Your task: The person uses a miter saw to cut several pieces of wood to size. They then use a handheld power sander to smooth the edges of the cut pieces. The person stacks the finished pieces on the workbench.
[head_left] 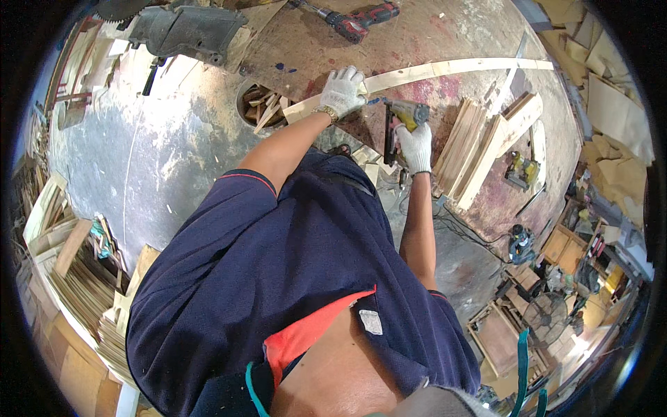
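Wooden strip (458, 68) is lying across the desk (431, 42), running from beside the offcuts (258, 104) at the left edge toward the right edge. Left hand (340, 92), gloved, is gripping the strip near its left end. Right hand (417, 148), also gloved, is closing around what appears to be a nail gun (410, 112), tool sitting just beside the strip; nose contact cannot be told. Slat stack (464, 135) is resting toward the right edge.

Step, judged: left is steadying stock, right is keeping tool ready. Next move would be calling for squaring the nose while keeping left fingers clear.
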`<action>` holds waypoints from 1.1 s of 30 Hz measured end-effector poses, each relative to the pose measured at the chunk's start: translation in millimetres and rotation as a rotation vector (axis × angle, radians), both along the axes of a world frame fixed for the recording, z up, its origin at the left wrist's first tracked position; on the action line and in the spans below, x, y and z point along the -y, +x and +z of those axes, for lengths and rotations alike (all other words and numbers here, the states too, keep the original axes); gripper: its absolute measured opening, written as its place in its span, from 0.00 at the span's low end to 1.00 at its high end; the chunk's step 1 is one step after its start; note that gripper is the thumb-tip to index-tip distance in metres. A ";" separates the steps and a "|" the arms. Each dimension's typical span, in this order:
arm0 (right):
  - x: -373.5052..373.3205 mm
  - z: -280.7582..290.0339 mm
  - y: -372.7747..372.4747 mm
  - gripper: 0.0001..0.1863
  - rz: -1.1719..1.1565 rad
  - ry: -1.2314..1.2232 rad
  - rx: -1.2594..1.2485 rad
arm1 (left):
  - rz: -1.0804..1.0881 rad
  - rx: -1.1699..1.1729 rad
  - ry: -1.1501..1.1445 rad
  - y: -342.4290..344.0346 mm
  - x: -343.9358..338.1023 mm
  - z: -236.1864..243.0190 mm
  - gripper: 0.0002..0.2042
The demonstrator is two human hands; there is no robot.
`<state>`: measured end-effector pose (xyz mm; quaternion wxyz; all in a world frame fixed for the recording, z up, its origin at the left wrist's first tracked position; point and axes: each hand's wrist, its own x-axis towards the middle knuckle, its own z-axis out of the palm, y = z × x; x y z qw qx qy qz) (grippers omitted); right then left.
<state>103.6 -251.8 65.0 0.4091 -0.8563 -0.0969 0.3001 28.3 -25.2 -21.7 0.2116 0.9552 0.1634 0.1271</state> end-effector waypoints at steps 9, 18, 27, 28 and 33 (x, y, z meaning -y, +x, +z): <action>-45.2 -8.3 29.3 0.24 0.289 -0.071 0.242 | -0.058 0.075 -0.026 1.2 -0.5 5.4 0.24; -62.5 15.8 20.4 0.22 0.325 -0.185 0.241 | -0.075 -0.028 -0.036 -1.6 0.9 16.4 0.30; -74.5 21.8 25.0 0.22 0.400 -0.266 0.356 | -0.052 -0.106 -0.011 2.4 -1.1 15.4 0.33; -73.6 20.0 25.4 0.22 0.411 -0.263 0.355 | -0.021 -0.107 -0.031 -2.6 0.9 16.7 0.33; -73.8 17.8 29.4 0.23 0.426 -0.262 0.329 | -0.034 -0.167 -0.006 -23.5 -10.1 13.1 0.32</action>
